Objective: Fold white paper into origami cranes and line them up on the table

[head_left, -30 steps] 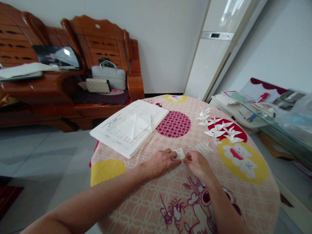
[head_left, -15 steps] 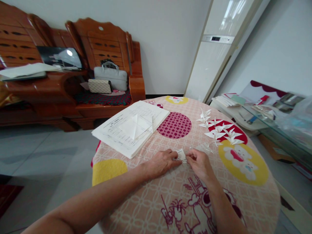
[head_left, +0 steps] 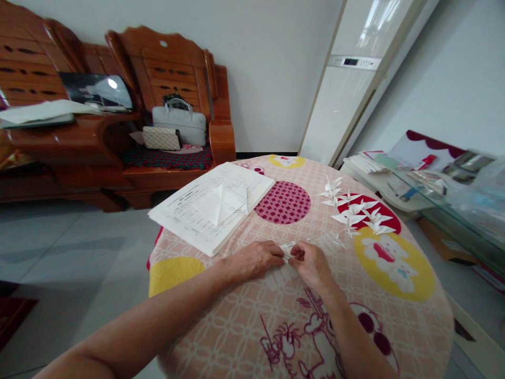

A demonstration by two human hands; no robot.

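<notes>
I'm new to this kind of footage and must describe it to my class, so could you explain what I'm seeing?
There's no machine: these are a person's bare left hand and right hand, seen from a head-worn camera looking forward and down. Both hands' fingers are at a small printed paper; their exact grip is too small to tell. On the cloth-covered round table, a paper stack bearing folded paper lies leftward; white folded-paper birds sit rightward.

White printed paper — pink lattice-patterned tablecloth

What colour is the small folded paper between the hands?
The small folded paper is white with dark print; head view.
</notes>
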